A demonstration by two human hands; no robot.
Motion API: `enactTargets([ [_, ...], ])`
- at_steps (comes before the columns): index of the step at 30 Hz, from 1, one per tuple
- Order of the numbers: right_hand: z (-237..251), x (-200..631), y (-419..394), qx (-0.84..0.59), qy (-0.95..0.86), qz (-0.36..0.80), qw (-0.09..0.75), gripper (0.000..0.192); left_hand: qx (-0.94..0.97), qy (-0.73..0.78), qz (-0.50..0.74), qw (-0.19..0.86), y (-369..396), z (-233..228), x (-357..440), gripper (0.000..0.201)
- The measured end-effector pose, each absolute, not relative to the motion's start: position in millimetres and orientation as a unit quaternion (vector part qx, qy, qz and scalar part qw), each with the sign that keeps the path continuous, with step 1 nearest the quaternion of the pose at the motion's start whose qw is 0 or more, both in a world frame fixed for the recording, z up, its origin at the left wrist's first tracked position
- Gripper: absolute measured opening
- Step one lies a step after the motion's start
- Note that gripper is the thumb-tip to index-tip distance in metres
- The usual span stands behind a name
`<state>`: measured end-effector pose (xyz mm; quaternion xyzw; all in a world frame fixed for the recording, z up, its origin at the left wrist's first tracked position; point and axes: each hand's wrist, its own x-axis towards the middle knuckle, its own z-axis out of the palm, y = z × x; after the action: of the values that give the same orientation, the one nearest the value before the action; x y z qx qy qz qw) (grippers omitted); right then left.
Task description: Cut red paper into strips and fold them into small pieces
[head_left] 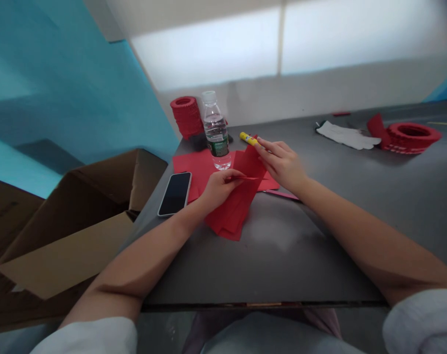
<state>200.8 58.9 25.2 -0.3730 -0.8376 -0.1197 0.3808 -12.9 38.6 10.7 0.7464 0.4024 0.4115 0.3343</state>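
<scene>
Red paper sheets (230,206); yellow glue stick (248,138); black phone (175,193); white cloth, perhaps glove (346,136).

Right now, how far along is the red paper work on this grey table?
Done: a stack of finished red paper rings stands at the back, another red ring lies far right. In hand: the left hand and right hand hold one red paper sheet. Left: the loose red sheets underneath; the yellow glue stick lies unused.
</scene>
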Motion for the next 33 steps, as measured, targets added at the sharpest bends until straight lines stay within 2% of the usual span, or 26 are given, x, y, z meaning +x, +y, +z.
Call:
enactTargets([
  [6, 23.2, 201.5, 60.2, -0.364, -0.848, -0.113, 0.369, 0.041, 0.745, 0.400, 0.413, 0.340, 38.5, 10.2, -12.8, 0.013],
  [12, 23.7, 201.6, 60.2, -0.360, -0.810, -0.150, 0.437, 0.022, 0.748, 0.394, 0.411, 0.342, 38.9, 9.7, -13.1, 0.012],
  [15, 27.0, 201.3, 59.0, -0.369, -0.807, -0.137, 0.439, 0.022, 0.739, 0.401, 0.417, 0.345, 38.6, 9.8, -12.9, 0.011],
  [22, 32.1, 196.4, 55.5, -0.367, -0.811, -0.019, 0.456, 0.010, 0.680, 0.344, 0.430, 0.485, 36.9, 9.6, -12.6, 0.038],
  [27, 31.8, 191.9, 50.7, -0.427, -0.780, 0.054, 0.454, 0.007, 0.682, 0.389, 0.383, 0.487, 36.6, 8.4, -12.7, 0.022],
  [33, 32.9, 191.1, 54.0, -0.435, -0.758, 0.026, 0.485, 0.009, 0.595, 0.417, 0.352, 0.590, 33.0, 10.6, -11.0, 0.024],
])
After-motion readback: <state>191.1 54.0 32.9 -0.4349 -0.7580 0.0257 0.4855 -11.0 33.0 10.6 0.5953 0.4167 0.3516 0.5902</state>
